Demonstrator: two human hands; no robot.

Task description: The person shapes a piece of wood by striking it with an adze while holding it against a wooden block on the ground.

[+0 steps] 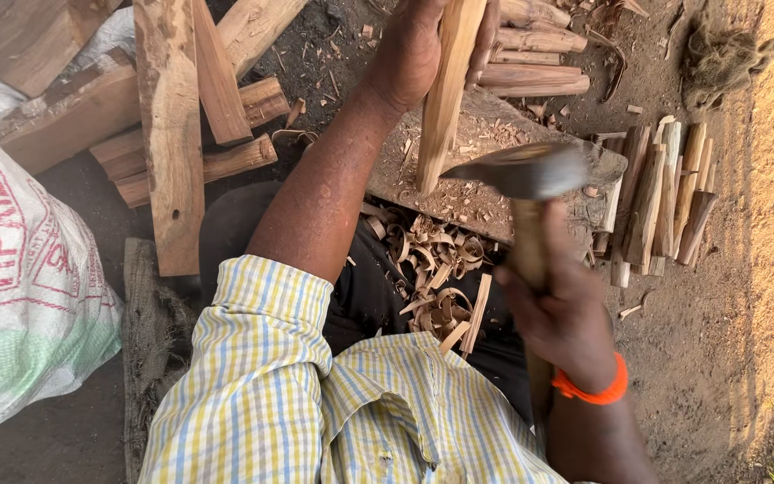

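Two hands at the chopping block (494, 121): left hand (409, 49) wraps the wooden stick (443, 94) standing upright on it; right hand (562, 314) clenches the blurred adze (521, 170) beside the stick. A glancing stroke could reach the fingers above.

Adze head (517, 170) motion-blurred; wooden stick (445, 90) top cut off by edge.

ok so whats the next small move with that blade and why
Probably bring the blade in the right hand down along the stick, since the left hand holds it upright on the chopping block and the edge hangs beside its lower half.
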